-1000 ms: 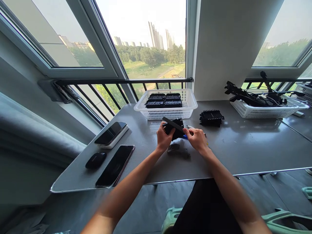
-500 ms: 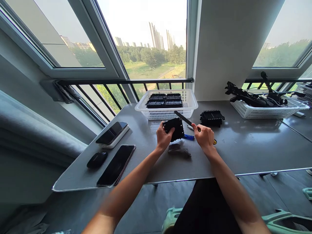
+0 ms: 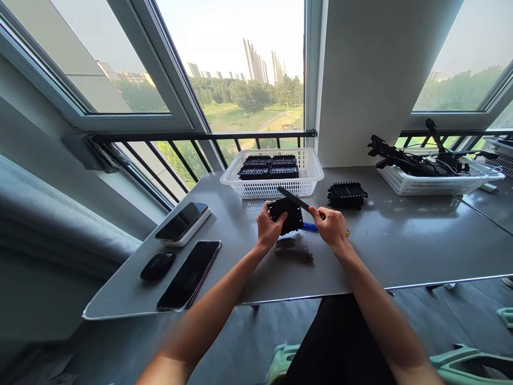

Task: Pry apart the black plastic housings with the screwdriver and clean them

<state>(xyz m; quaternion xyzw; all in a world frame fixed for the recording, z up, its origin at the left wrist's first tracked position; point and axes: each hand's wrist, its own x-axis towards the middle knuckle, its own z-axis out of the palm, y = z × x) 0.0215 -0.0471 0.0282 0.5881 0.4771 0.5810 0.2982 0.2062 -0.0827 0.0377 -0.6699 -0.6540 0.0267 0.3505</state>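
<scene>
Bright daylight pours in through the windows (image 3: 236,69) ahead, and the sky is blown out near white, so the wall (image 3: 372,80) between them and the floor (image 3: 260,331) below read darker. The grey table (image 3: 401,240) has a soft sheen, with pale reflections by the white basket (image 3: 312,171) and faint shadows falling toward the camera. The wide-angle lens bends the window frames at the edges. The left hand (image 3: 269,227) and right hand (image 3: 332,227) at centre are sharp, and the forearms low in frame are slightly soft.
</scene>
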